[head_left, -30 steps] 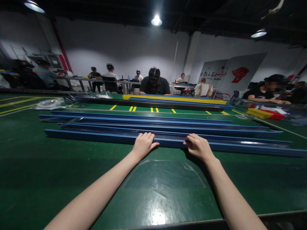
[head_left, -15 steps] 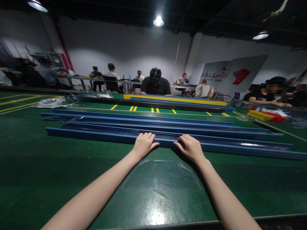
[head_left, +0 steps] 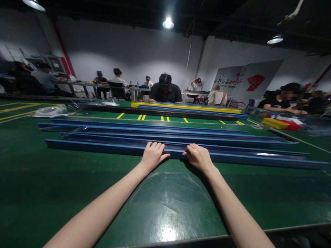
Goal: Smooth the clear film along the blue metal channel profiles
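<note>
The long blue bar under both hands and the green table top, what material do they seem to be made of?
Blue bar: probably painted metal or rigid plastic, satin finish; straight sharp edges, soft highlights. Table top: seems a smooth green mat or coating, semi-glossy; it mirrors the ceiling lamp.

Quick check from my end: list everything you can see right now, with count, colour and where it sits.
Long rails: several, exact count unclear, blue, lying side by side across the green table, nearest one under both hands.
Far rails: a yellow one with blue ones beside it, in front of the person opposite.
Clear plastic wrap: one heap, far left of the table.
Flat packs: yellow and red, count unclear, far right.
Yellow marks: short dashes across the table's middle.
Person in black: one, seated opposite; others sit at tables behind and at the right.
White board with red fist: one, back right.
Ceiling lamps: three, lit.
Left hand: on the nearest rail.
Right hand: on the same rail.
</note>
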{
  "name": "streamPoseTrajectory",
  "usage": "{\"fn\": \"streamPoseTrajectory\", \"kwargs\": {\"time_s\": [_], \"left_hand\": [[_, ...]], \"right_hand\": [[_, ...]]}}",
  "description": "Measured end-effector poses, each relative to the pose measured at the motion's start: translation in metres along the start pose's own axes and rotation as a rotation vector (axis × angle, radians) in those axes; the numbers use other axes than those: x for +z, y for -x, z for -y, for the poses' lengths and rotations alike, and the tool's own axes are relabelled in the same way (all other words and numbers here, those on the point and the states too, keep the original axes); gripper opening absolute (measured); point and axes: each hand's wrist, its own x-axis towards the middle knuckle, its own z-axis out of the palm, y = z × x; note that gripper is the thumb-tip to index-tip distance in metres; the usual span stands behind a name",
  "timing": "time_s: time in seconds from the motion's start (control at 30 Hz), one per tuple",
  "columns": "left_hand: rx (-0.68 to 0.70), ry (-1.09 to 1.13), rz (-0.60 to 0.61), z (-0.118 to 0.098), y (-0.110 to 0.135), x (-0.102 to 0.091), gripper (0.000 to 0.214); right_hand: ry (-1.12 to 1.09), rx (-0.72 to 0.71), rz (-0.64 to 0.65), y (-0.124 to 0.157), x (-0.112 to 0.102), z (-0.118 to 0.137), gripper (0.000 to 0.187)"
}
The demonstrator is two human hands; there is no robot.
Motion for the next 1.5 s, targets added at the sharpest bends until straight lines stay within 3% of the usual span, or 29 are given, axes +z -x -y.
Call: {"fn": "streamPoseTrajectory", "kwargs": {"time_s": [0.43, 0.83, 1.07, 1.5], "left_hand": [[0.012, -0.003, 0.042, 0.000, 0.000, 0.001, 0.039], [0.020, -0.006, 0.067, 0.000, -0.001, 0.000, 0.038], [0.040, 0.008, 0.043, 0.000, 0.000, 0.002, 0.036], [0.053, 0.038, 0.050, 0.001, 0.000, 0.002, 0.033]], "right_hand": [[0.025, 0.224, 0.082, 0.021, -0.013, -0.026, 0.026], [-0.014, 0.113, 0.097, 0.020, -0.005, -0.022, 0.032], [-0.061, 0.106, 0.161, 0.012, -0.003, -0.003, 0.034], [-0.127, 0.123, 0.202, 0.011, -0.004, -0.004, 0.037]]}}
